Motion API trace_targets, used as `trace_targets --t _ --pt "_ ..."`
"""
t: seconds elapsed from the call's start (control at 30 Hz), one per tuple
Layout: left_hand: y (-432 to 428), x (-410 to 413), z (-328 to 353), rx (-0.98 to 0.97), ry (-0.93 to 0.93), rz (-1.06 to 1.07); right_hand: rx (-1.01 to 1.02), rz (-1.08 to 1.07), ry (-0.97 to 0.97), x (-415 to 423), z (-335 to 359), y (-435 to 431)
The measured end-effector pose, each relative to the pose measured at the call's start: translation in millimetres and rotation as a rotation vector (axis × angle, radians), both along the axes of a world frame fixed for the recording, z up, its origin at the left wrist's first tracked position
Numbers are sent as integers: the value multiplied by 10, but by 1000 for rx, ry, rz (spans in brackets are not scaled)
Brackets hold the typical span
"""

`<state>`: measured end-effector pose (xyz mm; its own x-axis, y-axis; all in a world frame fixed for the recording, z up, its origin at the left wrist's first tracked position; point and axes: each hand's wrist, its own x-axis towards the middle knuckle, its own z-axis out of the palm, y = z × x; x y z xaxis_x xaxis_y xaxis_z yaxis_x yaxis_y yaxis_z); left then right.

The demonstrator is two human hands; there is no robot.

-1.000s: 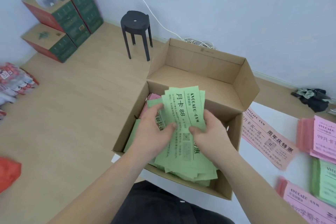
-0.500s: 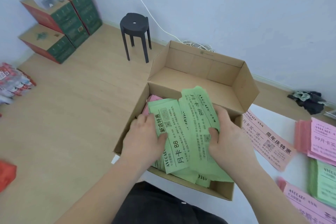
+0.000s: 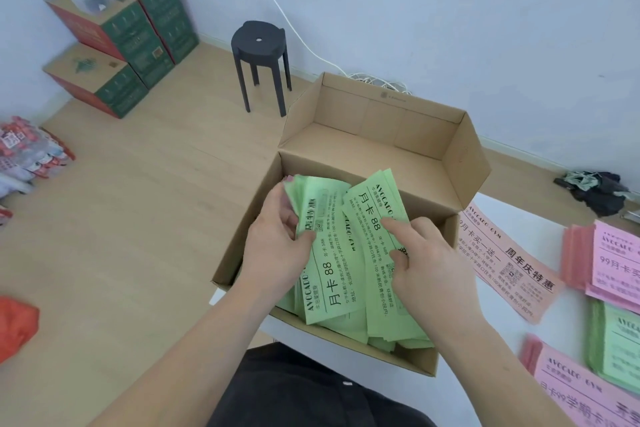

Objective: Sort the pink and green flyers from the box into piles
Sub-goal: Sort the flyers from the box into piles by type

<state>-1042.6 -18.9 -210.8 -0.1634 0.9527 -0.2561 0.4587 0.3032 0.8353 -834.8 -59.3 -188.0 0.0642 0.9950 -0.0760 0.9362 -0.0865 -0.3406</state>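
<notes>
Close to the person, an open box [image 3: 349, 350] sits at the edge of a white worktop [image 3: 485, 329]. It is full of green flyers [image 3: 349, 291]. Both hands are inside it. The left hand [image 3: 277, 250] pinches a bunch of green flyers, thumb on top and fingers curled under. The right hand [image 3: 426, 267] rests on another bunch, first finger pointing out flat on the paper and the other fingers bent around the flyers' edge. A tiny bit of pink shows at the top left of the green bunch.

To the right of the box, on the worktop, lie the piles. A long pink flyer [image 3: 509, 263] lies just beside the box. Past it is a pink pile [image 3: 609, 263]. Nearer the person are a green pile [image 3: 616, 340] and another pink one [image 3: 581, 395].

Farther off, on the wood floor, a black stool [image 3: 259, 59] stands near the wall. Green and red cartons [image 3: 117, 42] are stacked in the far left corner. A dark heap of cloth [image 3: 595, 191] lies on the floor at the right.
</notes>
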Motion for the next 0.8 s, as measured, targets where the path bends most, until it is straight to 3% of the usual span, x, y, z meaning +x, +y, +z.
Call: trace_targets --t 0.07,0.2,0.3,0.47,0.6,0.8 --pt "-11 20 10 20 -102 39 32 -15 64 -2 1 -15" --pt "-51 -11 7 60 -114 35 18 -51 188 -3 111 -38" --pt "-45 -78 8 11 -256 55 -29 -77 319 -13 218 -40" --pt "-73 -95 132 41 -385 11 -38 -83 373 -78 298 -41" --pt "-90 -44 128 135 -294 -33 7 -88 395 -91 323 -52" --pt "-7 -124 23 196 40 -178 13 -81 367 -115 335 -83"
